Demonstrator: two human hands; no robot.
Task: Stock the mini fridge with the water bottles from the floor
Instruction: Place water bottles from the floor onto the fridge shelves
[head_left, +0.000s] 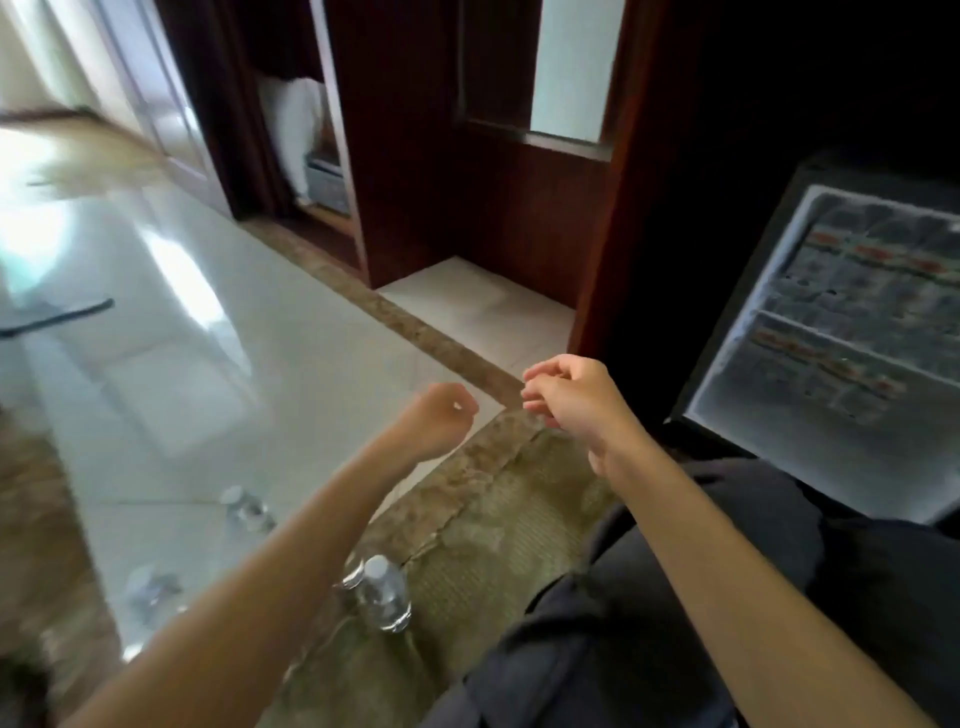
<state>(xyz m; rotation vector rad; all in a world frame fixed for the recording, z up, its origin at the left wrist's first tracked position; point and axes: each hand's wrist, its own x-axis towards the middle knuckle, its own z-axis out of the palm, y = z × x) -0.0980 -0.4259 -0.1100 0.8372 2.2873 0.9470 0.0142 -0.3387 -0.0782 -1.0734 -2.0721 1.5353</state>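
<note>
The left hand (441, 415) is hovering in mid-air with its grip curled shut on nothing. Just right of it, the right hand (569, 400) is hanging with a loose, half-wide grip, also empty. The nearest water bottle (383, 595) is standing on the rug (493, 530) beside the left forearm. Two blurred water bottles (248, 508) are standing further left on the tiled floor (208, 364). The mini fridge (831, 338) is sitting at the right.
</note>
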